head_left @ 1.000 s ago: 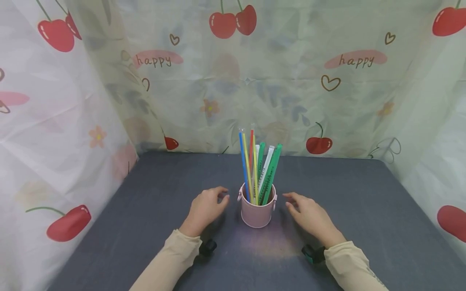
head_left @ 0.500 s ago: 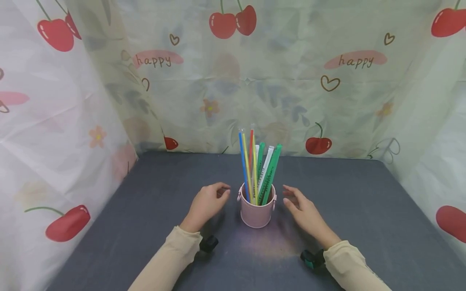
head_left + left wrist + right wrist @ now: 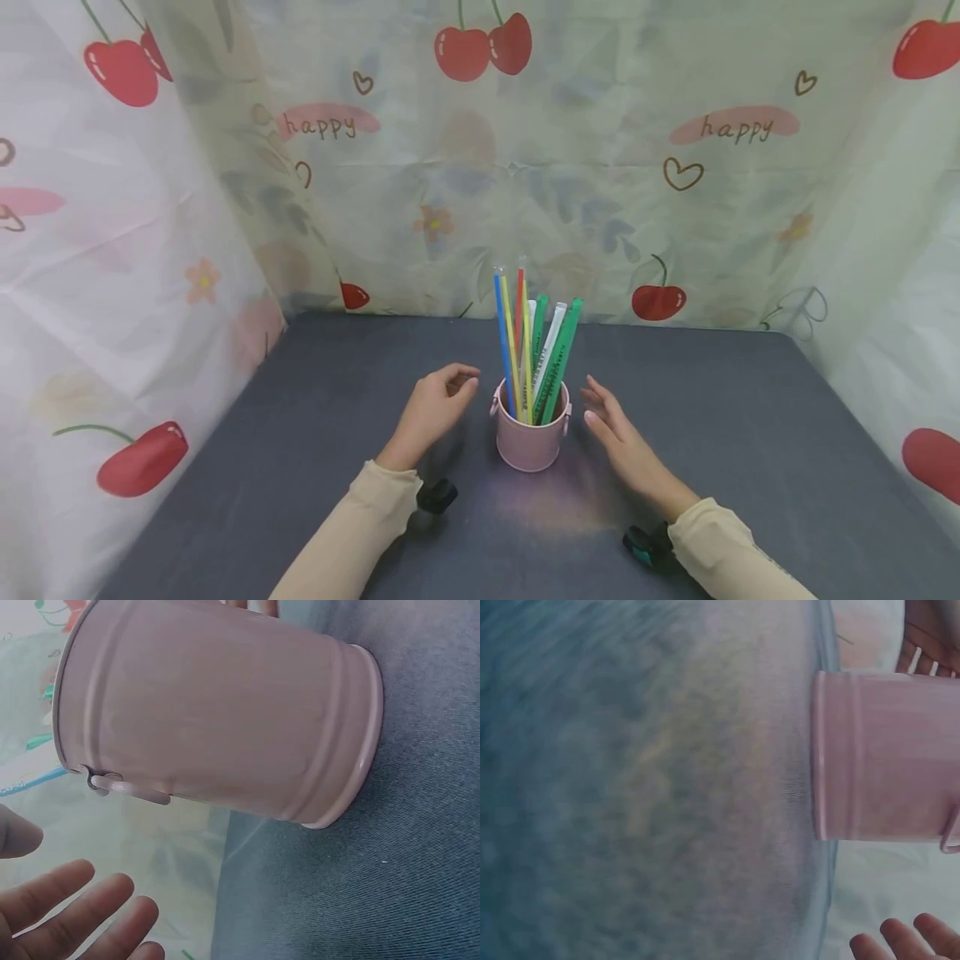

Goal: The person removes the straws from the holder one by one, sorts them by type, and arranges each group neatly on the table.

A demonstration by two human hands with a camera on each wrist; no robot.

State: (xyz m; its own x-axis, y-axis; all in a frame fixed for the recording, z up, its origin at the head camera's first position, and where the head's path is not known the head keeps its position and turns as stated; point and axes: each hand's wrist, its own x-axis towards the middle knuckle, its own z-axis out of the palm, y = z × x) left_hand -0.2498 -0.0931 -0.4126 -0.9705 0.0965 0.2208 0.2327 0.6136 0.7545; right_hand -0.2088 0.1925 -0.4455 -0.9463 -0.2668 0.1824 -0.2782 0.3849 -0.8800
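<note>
A small pink bucket (image 3: 528,442) stands upright on the dark table, with ring-like handles on its sides. Several long thin sticks (image 3: 517,342) lean in it, blue, yellow and red, some with clear wrapping at their tops. Wider green strips (image 3: 561,354) and white ones with printed marks share the bucket. My left hand (image 3: 431,412) hovers to the bucket's left, fingers loosely bent, holding nothing. To the right is my right hand (image 3: 633,446), fingers spread and relaxed, apart from the bucket. The left wrist view shows the bucket wall (image 3: 217,705) close up, with my fingertips (image 3: 112,896) beside it.
The dark tabletop (image 3: 360,358) extends around the bucket. Cherry-printed cloth (image 3: 510,192) hangs behind the table and along both sides. Black wrist devices (image 3: 437,496) sit under the cream sleeves (image 3: 360,525).
My left hand has shifted farther up the table and slightly toward the bucket. The right hand's fingers have risen and turned more upward. The bucket and its contents stay in place.
</note>
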